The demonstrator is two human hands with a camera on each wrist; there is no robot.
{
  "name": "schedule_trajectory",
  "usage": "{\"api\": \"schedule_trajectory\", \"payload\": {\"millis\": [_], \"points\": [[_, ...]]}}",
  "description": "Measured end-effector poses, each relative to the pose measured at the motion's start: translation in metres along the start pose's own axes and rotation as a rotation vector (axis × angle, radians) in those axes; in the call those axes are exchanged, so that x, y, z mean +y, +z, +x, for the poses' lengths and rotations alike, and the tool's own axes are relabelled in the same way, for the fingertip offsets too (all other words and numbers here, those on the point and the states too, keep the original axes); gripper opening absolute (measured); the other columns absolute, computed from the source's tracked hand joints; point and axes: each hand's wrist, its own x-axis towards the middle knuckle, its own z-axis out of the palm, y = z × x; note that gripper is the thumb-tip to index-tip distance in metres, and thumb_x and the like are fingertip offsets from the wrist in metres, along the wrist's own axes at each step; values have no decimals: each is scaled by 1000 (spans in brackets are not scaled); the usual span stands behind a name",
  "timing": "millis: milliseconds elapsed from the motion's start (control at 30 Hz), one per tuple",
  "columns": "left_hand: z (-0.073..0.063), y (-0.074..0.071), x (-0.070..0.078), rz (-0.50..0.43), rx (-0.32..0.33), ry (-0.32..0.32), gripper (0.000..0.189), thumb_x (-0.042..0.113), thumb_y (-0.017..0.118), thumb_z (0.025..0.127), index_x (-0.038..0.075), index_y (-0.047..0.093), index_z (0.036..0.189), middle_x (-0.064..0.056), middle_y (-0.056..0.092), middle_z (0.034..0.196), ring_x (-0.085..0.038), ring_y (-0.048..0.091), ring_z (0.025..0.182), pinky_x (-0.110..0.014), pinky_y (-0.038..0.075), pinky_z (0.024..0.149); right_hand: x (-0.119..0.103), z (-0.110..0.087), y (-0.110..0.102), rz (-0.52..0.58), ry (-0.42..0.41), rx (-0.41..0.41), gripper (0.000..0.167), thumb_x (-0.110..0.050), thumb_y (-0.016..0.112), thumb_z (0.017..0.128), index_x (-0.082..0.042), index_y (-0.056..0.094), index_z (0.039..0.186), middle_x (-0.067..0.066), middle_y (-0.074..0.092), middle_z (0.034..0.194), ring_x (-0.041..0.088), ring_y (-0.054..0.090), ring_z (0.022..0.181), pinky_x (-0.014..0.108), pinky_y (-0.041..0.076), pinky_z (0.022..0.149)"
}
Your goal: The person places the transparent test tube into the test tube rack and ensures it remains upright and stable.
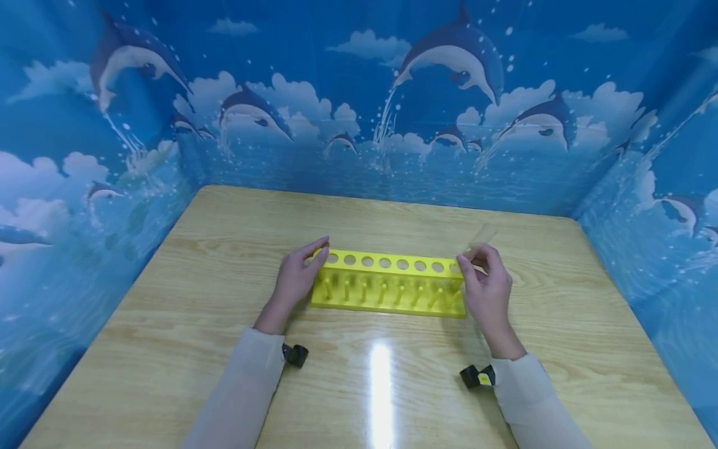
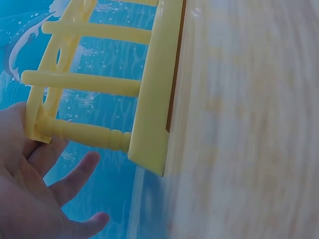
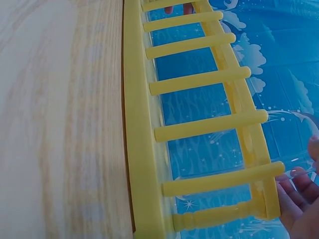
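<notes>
A yellow test tube rack (image 1: 387, 308) stands on the table, with a row of round holes along its top and a row of upright pegs behind its base. My left hand (image 1: 300, 271) holds the rack's left end by the top plate. In the left wrist view, that hand's lower fingers (image 2: 75, 181) spread out beside the end post. At the right end, my right hand (image 1: 488, 287) pinches a clear test tube (image 1: 485, 234), which slants up and away beyond the fingers. The right wrist view has this hand (image 3: 304, 209) close against the rack's top corner, partly cut off by the frame.
The wood-grain table (image 1: 224, 374) surrounds the rack, with a bright light reflection in front. A blue curtain (image 1: 359, 168) printed with dolphins rises along the table's back and sides. A black wrist camera (image 1: 295, 355) sits at the left cuff, another camera (image 1: 477, 377) at the right.
</notes>
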Motion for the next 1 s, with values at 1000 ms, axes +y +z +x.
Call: {"api": "schedule_trajectory", "payload": {"millis": [1000], "points": [[1, 4, -3, -43, 38, -14, 41, 35, 49, 103, 12, 57, 136, -7, 64, 128, -29, 53, 125, -46, 41, 108, 15, 0, 1, -26, 1, -15, 26, -12, 61, 96, 4, 56, 116, 10, 62, 100, 5, 59, 97, 5, 47, 82]]}}
